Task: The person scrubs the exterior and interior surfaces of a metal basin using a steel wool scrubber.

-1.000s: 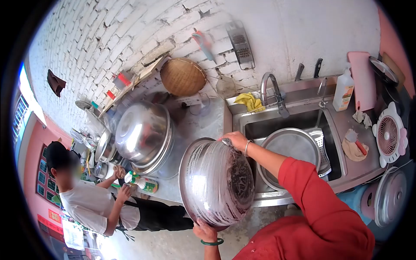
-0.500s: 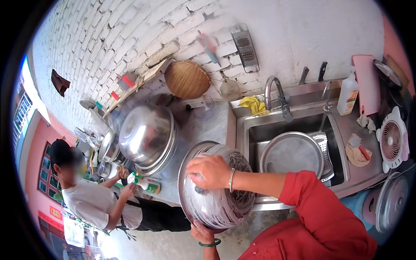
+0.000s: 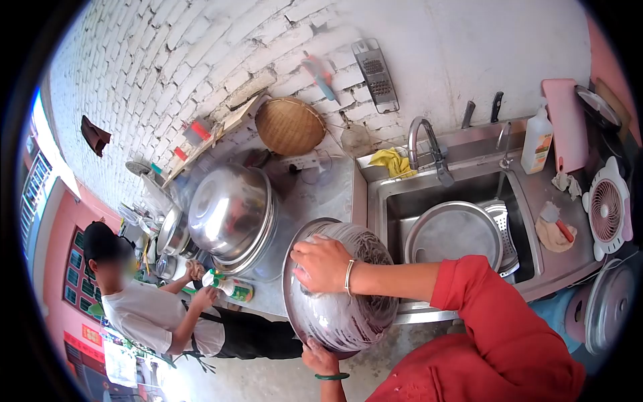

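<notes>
A large metal basin (image 3: pixel 355 311), streaked with white suds, is tipped on its side with its rounded outside toward me. Below, my left hand (image 3: pixel 320 358), with a green bangle at the wrist, grips the basin's rim. My right hand (image 3: pixel 321 264), wearing a silver bracelet, presses on the soapy outside near the rim with curled fingers. What lies under that palm is hidden. Right of the basin is the sink (image 3: pixel 395 221), where a round metal pan (image 3: pixel 455 234) rests beside a perforated metal piece (image 3: pixel 502 234).
At left, a person (image 3: pixel 161 315) in a white shirt holds something beside a green-and-white spray bottle (image 3: pixel 234 288). Large stacked metal bowls (image 3: pixel 231 211) stand on the counter (image 3: pixel 321 191). Around the sink are a faucet (image 3: pixel 432 147), yellow cloth (image 3: pixel 392 163), white bottle (image 3: pixel 538 141) and fan (image 3: pixel 608 208).
My right hand has shifted slightly over the basin's soapy outside. My left hand keeps its hold on the rim. The whole view has moved a little.
</notes>
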Demonstrator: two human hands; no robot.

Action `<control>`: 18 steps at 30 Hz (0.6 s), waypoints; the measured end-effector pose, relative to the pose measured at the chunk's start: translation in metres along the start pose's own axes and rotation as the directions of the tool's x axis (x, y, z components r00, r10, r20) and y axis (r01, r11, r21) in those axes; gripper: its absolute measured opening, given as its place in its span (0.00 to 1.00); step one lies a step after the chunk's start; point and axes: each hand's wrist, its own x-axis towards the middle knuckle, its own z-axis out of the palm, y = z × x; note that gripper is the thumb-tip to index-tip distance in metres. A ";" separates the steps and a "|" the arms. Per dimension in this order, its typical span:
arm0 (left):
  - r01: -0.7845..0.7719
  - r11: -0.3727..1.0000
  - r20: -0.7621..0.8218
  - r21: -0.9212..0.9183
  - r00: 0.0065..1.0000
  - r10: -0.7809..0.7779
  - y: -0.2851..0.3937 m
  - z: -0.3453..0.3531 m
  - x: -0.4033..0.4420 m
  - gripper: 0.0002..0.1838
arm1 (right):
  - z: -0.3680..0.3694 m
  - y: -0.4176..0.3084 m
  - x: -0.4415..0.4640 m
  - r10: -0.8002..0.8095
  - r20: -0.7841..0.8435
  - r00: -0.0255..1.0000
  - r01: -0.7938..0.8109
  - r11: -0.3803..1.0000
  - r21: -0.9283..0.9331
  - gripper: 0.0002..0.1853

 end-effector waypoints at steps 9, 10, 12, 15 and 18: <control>-0.054 0.999 -0.056 -0.003 0.997 0.054 -0.004 0.001 0.009 0.21 | 0.031 0.127 0.023 0.623 0.222 0.750 -0.650 0.757 0.073 0.22; -0.059 0.998 -0.071 -0.002 0.996 0.059 -0.005 0.001 0.008 0.22 | 0.014 0.105 0.022 0.578 0.224 0.785 -0.610 0.784 0.114 0.21; -0.033 0.999 -0.076 -0.018 0.997 0.032 -0.003 0.002 0.006 0.23 | 0.024 0.074 0.012 0.327 0.060 0.943 -0.333 0.925 0.183 0.19; -0.045 0.999 -0.059 -0.007 0.997 0.045 0.001 0.002 0.008 0.22 | 0.010 0.044 0.006 0.141 -0.053 0.989 -0.124 0.963 0.238 0.19; -0.041 0.999 -0.052 -0.005 0.998 0.041 -0.004 0.006 0.012 0.22 | 0.019 0.118 0.023 0.554 0.247 0.795 -0.584 0.810 0.060 0.20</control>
